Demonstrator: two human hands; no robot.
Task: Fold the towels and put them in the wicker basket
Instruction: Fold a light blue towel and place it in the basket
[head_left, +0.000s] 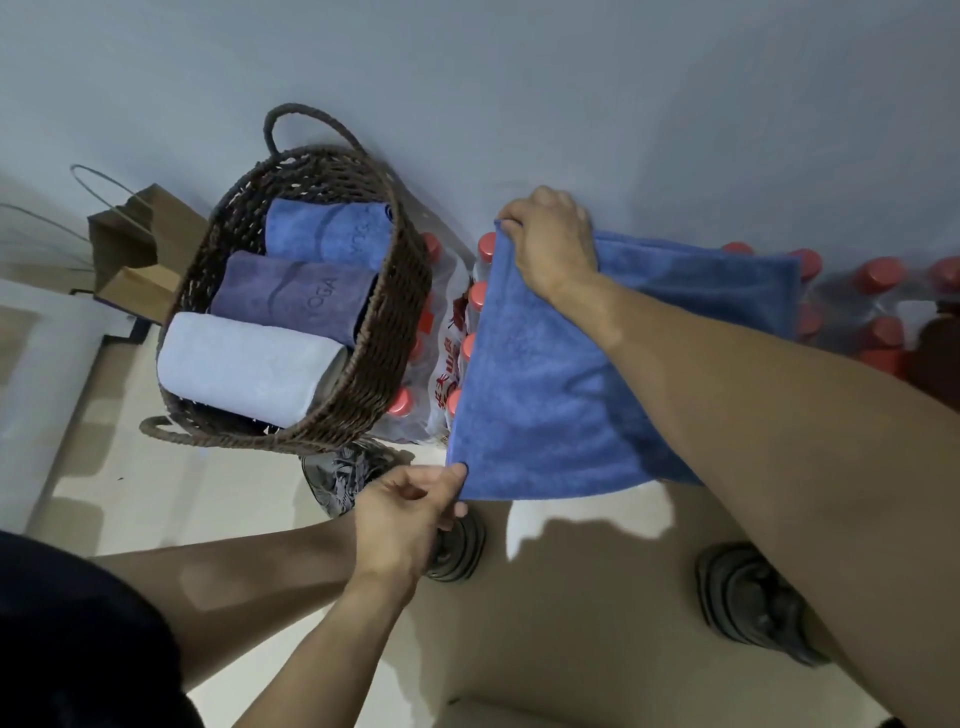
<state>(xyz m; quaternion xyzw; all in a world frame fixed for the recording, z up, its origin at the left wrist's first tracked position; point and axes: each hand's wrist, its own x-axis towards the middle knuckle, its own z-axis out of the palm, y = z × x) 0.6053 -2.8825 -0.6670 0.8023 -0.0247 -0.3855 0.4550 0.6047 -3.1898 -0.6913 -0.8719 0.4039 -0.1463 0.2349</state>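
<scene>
A blue towel lies spread over packs of red-capped bottles. My left hand pinches its near left corner. My right hand grips its far left corner, close to the wall. To the left stands a dark wicker basket with two handles. Inside it lie three folded towels side by side: a blue one at the far end, a purple one in the middle and a pale grey one nearest me.
Shrink-wrapped packs of red-capped bottles line the wall under and right of the towel. A brown paper bag stands left of the basket. My two dark shoes are on the beige floor, with another patterned shoe by the basket.
</scene>
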